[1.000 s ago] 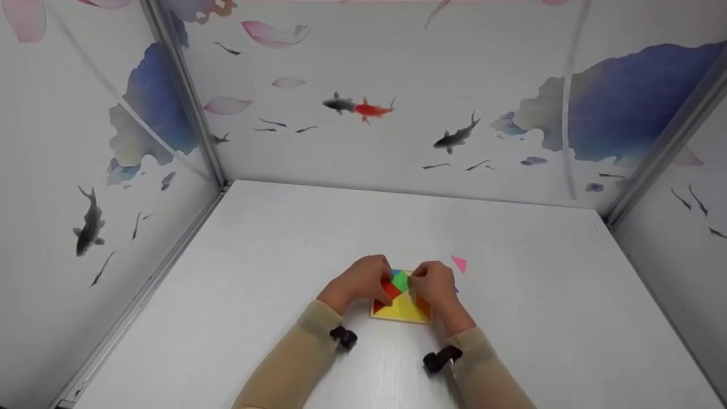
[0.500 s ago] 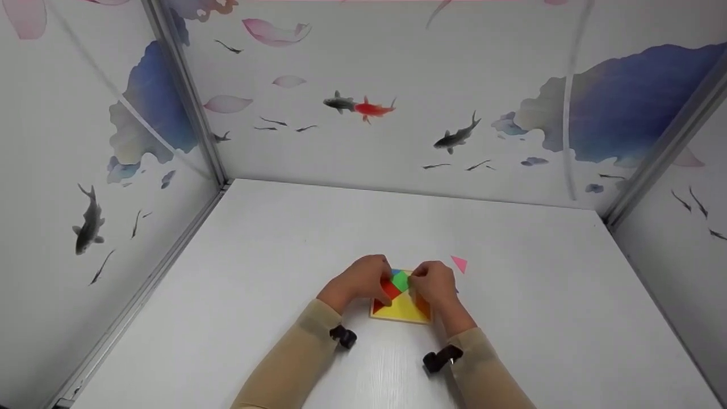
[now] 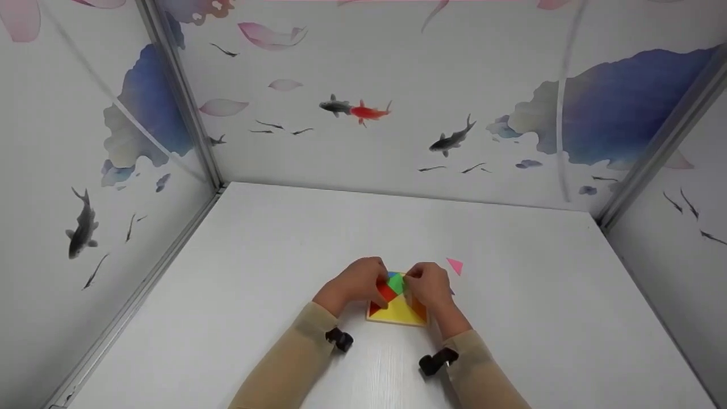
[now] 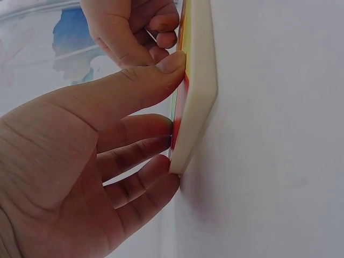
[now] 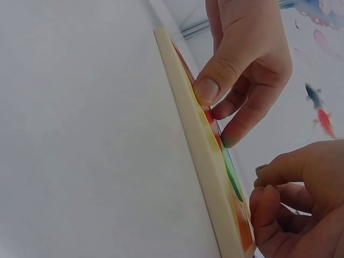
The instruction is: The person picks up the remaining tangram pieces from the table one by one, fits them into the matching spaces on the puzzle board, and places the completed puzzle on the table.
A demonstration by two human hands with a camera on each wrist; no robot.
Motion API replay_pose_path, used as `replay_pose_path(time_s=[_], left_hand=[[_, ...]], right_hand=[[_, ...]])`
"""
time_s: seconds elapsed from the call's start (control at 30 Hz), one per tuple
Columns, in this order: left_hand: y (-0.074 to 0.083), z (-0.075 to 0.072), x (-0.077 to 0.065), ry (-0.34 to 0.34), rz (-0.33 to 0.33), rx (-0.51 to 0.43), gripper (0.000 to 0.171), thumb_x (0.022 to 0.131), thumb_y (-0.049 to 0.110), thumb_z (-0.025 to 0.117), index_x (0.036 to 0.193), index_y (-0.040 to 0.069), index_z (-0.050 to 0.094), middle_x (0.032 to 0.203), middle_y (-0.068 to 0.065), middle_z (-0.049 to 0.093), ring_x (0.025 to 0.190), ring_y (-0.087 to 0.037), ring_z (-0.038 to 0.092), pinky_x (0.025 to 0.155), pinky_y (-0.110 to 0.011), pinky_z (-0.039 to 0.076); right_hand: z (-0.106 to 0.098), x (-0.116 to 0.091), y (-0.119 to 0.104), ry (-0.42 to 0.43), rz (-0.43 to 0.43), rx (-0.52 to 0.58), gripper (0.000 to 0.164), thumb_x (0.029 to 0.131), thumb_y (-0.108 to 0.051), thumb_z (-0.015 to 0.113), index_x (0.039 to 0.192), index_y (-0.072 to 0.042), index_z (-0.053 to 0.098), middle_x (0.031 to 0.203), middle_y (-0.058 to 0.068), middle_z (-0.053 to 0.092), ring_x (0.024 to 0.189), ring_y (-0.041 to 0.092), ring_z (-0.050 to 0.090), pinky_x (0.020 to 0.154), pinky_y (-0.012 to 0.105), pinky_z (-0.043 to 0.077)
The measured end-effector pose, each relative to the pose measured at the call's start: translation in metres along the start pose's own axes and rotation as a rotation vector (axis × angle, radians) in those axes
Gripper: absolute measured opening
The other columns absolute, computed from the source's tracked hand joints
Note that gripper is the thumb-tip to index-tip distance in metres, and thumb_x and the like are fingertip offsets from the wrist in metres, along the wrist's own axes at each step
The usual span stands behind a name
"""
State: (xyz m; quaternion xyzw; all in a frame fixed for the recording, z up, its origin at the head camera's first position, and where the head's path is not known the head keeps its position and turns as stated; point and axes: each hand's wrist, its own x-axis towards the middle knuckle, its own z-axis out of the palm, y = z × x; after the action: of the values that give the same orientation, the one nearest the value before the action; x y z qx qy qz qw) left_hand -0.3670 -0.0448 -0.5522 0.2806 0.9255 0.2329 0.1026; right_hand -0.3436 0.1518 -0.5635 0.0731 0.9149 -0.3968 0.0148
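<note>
A tangram board with a pale rim lies flat on the table in the head view. It bears a yellow piece, a red piece, a green piece and a bit of blue at the far side. My left hand rests over the board's left side, thumb on its face near the yellow and red pieces, other fingertips on the red and green ones. Beside the green piece is my right hand, fingers curled and thumb close to the index fingertip. No piece shows between them. Both palms hide parts of the board.
A pink triangle lies on the white table beyond my right hand. A small blue tip peeks out beside that hand. Walls printed with fish and petals close off the back and sides. Black wrist mounts sit on both sleeves.
The head view has shifted slightly. Both hands keep almost the same place on the board, and the pieces show no clear movement.
</note>
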Motion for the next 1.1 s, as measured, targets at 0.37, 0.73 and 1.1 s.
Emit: replay_pose_path(time_s=[0.37, 0.73, 1.1], left_hand=[[0.0, 0.0, -0.001, 0.001, -0.021, -0.022, 0.039, 0.077, 0.028, 0.097, 0.11, 0.014, 0.08, 0.113, 0.003, 0.066, 0.101, -0.014, 0.06, 0.097, -0.029, 0.056], [0.002, 0.0, -0.001, -0.004, -0.043, -0.025, 0.043, 0.078, 0.03, 0.096, 0.114, 0.013, 0.08, 0.115, 0.003, 0.066, 0.104, -0.015, 0.059, 0.101, -0.03, 0.056], [0.0, 0.001, -0.002, -0.001, -0.023, 0.029, 0.043, 0.08, 0.032, 0.094, 0.116, 0.013, 0.081, 0.119, 0.001, 0.067, 0.109, -0.017, 0.06, 0.106, -0.032, 0.053]], right_hand=[[0.002, 0.002, 0.002, -0.005, 0.0, 0.118, 0.01, 0.098, -0.019, 0.074, 0.1, -0.01, 0.077, 0.101, 0.009, 0.072, 0.093, 0.027, 0.063, 0.107, 0.06, 0.05], [-0.018, 0.006, 0.007, 0.15, -0.115, 0.347, 0.017, 0.101, -0.019, 0.071, 0.11, -0.006, 0.077, 0.101, 0.012, 0.072, 0.084, 0.023, 0.066, 0.074, 0.021, 0.058], [-0.041, 0.019, 0.033, 0.302, -0.141, 0.218, 0.036, 0.102, -0.011, 0.068, 0.138, -0.006, 0.069, 0.133, 0.019, 0.069, 0.115, 0.035, 0.066, 0.103, 0.047, 0.058]])
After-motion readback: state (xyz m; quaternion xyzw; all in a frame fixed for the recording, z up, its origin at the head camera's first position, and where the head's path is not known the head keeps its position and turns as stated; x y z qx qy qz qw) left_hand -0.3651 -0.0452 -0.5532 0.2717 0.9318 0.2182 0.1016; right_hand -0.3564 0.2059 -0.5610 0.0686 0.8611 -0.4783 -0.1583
